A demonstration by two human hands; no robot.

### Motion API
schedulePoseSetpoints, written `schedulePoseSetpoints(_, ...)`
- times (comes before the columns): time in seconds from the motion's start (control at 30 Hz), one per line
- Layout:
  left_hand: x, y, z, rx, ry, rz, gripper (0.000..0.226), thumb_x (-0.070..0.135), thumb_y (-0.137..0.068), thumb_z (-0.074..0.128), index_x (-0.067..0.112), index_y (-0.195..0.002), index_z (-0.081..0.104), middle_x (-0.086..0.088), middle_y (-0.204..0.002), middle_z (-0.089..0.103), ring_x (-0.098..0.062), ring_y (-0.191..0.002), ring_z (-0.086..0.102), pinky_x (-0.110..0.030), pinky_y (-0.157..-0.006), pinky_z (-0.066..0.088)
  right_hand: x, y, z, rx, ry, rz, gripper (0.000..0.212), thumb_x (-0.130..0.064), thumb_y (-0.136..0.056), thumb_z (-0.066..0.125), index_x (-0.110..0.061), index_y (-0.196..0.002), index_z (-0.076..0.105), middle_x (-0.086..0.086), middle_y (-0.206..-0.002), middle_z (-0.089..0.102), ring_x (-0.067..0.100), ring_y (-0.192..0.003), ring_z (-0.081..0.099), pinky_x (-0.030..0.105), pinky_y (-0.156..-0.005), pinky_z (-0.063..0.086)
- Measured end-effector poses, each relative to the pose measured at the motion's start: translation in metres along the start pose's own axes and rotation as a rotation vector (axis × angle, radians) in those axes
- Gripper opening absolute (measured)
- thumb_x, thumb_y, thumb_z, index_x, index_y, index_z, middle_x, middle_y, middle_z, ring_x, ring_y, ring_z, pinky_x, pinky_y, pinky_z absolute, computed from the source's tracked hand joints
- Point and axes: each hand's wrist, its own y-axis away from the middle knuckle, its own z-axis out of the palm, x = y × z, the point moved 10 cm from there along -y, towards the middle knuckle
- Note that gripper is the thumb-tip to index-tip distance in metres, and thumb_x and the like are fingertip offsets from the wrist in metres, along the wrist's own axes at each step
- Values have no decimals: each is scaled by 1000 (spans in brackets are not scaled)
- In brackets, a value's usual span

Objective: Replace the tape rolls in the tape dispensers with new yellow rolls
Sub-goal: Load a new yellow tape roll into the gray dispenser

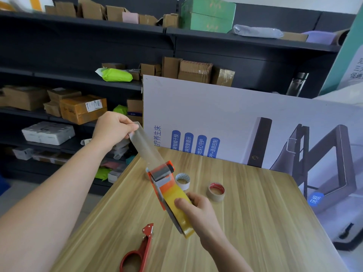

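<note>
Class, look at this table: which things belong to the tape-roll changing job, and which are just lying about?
Job: orange dispenser; yellow roll, gripped by the right hand; tape strip, pinched by the left hand; red dispenser; probably the white-core roll and red-core roll.
Lying about: poster board; cardboard boxes; green box; bottle.

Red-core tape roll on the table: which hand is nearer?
Right. The right hand grips the yellow roll just beside the red-core roll; the left hand is raised far off to its left, pinching the tape strip.
</note>
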Motion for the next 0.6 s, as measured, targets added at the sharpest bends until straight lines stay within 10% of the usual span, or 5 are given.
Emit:
schedulePoseSetpoints(0.3, -43, 17, 50, -83, 103, -109, 31, 2, -80, 71, 14, -65, 47, -8, -65, 52, -24, -60, 53, -40, -60, 48, 17, -2, -7, 36, -163, 120, 26, -44, -56, 67, -18, -62, 69, -4, -66, 63, 15, -71, 58, 35, -70, 43)
schedulePoseSetpoints(0.47, -75, 44, 91, -250, 308, -290, 23, -9, -81, 61, 9, -68, 67, -4, -65, 62, -18, -60, 50, -27, -52, 42, 27, -3, -14, 90, -321, 225, 74, -45, -47, 71, -3, -107, 66, 20, -108, 69, 35, -98, 67, 47, -83, 54)
schedulePoseSetpoints(0.6, -97, 84, 125, -411, 449, -466, 15, -7, -80, 61, 5, -79, 71, 2, -60, 65, -15, -61, 51, -26, -56, 46, 29, -6, -21, 96, -419, 241, 38, -37, -54, 70, -13, -82, 75, 18, -84, 70, 34, -81, 65, 44, -80, 49)
